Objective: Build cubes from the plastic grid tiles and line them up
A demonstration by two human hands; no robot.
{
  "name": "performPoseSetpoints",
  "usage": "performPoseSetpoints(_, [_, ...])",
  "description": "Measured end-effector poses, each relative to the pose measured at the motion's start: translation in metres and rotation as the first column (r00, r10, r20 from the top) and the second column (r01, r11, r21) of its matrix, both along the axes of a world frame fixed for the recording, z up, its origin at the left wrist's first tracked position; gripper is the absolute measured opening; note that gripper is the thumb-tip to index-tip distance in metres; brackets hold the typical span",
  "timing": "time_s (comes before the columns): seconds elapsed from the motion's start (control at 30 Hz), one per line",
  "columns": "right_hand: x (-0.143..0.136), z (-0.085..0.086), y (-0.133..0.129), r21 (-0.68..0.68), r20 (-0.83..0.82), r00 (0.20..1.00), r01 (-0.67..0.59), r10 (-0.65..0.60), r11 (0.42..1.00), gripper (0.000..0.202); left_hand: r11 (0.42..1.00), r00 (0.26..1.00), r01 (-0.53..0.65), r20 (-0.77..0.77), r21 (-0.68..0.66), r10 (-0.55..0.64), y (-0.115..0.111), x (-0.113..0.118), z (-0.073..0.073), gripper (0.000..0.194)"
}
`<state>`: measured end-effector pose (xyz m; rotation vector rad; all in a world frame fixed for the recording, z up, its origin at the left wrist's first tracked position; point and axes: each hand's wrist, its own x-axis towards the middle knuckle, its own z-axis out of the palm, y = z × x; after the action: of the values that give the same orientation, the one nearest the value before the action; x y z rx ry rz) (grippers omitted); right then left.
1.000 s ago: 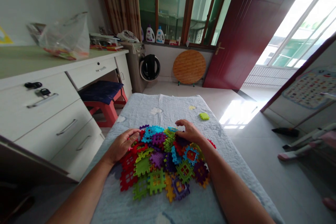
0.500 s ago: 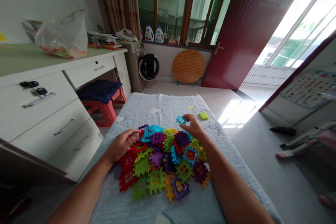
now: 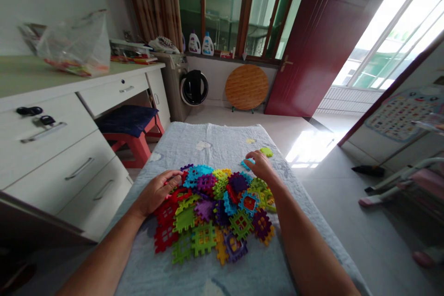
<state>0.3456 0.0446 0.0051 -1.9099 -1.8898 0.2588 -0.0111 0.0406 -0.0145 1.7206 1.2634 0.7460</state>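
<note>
A heap of colourful interlocking plastic tiles (image 3: 204, 212) with notched edges lies on a cloth-covered table (image 3: 229, 136). My left hand (image 3: 157, 192) rests against the heap's left side, by the red tiles (image 3: 165, 236); its fingers are stretched out, the thumb apart from them. Past the far right of the heap, my right hand (image 3: 261, 165) pinches a light blue tile (image 3: 248, 163), partly hidden by the fingers. Just beyond that hand, a lime green tile (image 3: 267, 151) lies alone on the cloth.
At the left stands a white desk (image 3: 83, 141) with drawers and a plastic bag (image 3: 78, 48) on top. A red stool (image 3: 138, 148) with a dark cushion sits partly under it. Farther back are a washing machine (image 3: 173, 88), a round wooden board (image 3: 247, 87) and a red door (image 3: 319, 41).
My right hand has carried the light blue tile right, closer to the lime green tile, and its fingers now cover more of it. My left hand stays by the heap. The view has shifted slightly.
</note>
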Motion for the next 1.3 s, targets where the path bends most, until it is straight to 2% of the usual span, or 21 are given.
performPoseSetpoints(0.1, [-0.005,0.008,-0.004,-0.053,-0.111,0.978,-0.182,0.176,0.982,0.016,1.000,1.000,-0.004,-0.026,0.028,0.005,0.000,0.000,0.001,0.052])
performPoseSetpoints(0.2, [-0.011,0.009,-0.007,-0.051,-0.136,0.961,-0.250,0.241,0.967,0.013,0.999,0.999,-0.002,-0.033,0.044,0.004,0.001,-0.001,0.001,0.051])
performPoseSetpoints(0.37, [-0.020,-0.001,-0.006,-0.091,-0.213,0.925,-0.339,0.314,0.936,0.018,1.000,1.000,0.000,-0.029,0.025,0.000,0.001,-0.002,-0.001,0.052])
performPoseSetpoints(0.43, [-0.021,-0.004,-0.004,-0.067,-0.265,0.919,-0.319,0.291,0.945,0.020,1.000,0.999,0.003,-0.033,0.029,-0.002,0.001,-0.002,-0.001,0.051])
performPoseSetpoints(0.5, [-0.019,-0.005,-0.002,0.000,-0.278,0.934,-0.232,0.223,0.973,0.021,0.999,0.999,0.004,-0.033,0.034,-0.003,0.001,-0.001,-0.001,0.051])
performPoseSetpoints(0.6, [-0.010,-0.005,0.000,0.074,-0.203,0.973,-0.100,0.113,0.992,0.020,0.999,1.000,-0.004,-0.028,0.040,0.005,0.001,-0.001,-0.001,0.052])
performPoseSetpoints(0.7, [-0.003,-0.004,-0.001,-0.049,-0.093,0.985,-0.152,0.147,0.987,0.014,0.999,0.999,-0.004,-0.032,0.040,0.006,0.001,-0.001,-0.001,0.052])
performPoseSetpoints(0.83, [-0.001,-0.006,-0.004,-0.213,-0.012,0.965,-0.257,0.261,0.942,0.012,0.999,0.999,-0.007,-0.035,0.046,0.008,0.000,-0.001,-0.001,0.052])
performPoseSetpoints(0.9, [-0.001,-0.007,-0.005,-0.231,-0.051,0.963,-0.270,0.266,0.935,0.013,0.999,0.999,-0.011,-0.030,0.049,0.012,0.000,0.000,0.000,0.053])
performPoseSetpoints(1.0, [0.004,-0.008,-0.003,-0.212,-0.197,0.955,-0.264,0.223,0.941,0.009,0.999,1.000,-0.015,-0.016,0.032,0.015,-0.001,0.001,0.002,0.054])
performPoseSetpoints(1.1, [0.015,-0.008,0.001,-0.137,-0.343,0.926,-0.215,0.157,0.967,0.006,1.000,1.000,-0.009,-0.013,0.009,0.009,-0.001,0.001,0.003,0.053])
performPoseSetpoints(1.17, [0.022,-0.006,0.003,-0.054,-0.366,0.928,-0.097,0.071,0.994,0.004,1.000,1.000,-0.001,-0.022,0.014,0.001,-0.001,0.001,0.004,0.053])
performPoseSetpoints(1.23, [0.025,-0.005,0.004,0.069,-0.291,0.955,0.073,-0.050,0.995,0.003,1.000,0.999,0.004,-0.038,0.029,-0.003,-0.001,0.001,0.005,0.052])
performPoseSetpoints(1.3, [0.025,-0.006,0.003,0.200,-0.156,0.973,0.198,-0.169,0.960,0.003,0.999,0.998,0.006,-0.058,0.037,-0.004,-0.001,0.000,0.005,0.052])
